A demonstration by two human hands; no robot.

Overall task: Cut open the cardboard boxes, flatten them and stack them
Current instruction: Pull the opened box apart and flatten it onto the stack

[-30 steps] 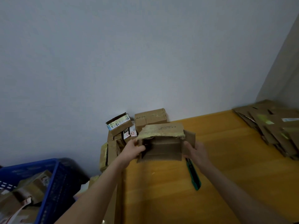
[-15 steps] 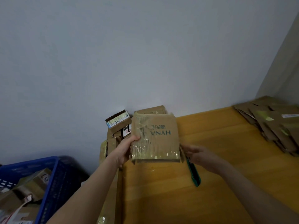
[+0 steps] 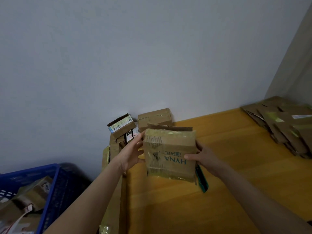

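I hold a small brown cardboard box (image 3: 169,153) with shiny tape and upside-down "HYNA" lettering above the wooden table (image 3: 236,183). My left hand (image 3: 133,153) grips its left edge. My right hand (image 3: 203,157) grips its right edge, thumb on the printed face. One flap sticks up behind the top. A green utility knife (image 3: 202,180) lies on the table just under the box's right corner, partly hidden. A stack of flattened boxes (image 3: 285,125) sits at the table's far right.
Several unopened small boxes (image 3: 154,117) are piled against the wall at the table's far left corner. A blue plastic crate (image 3: 52,188) with more cardboard stands at the lower left. The grey wall closes the back.
The box was turned from its open side facing me to its printed taped face. My right hand came back onto its right edge, and the box moved slightly right and nearer.
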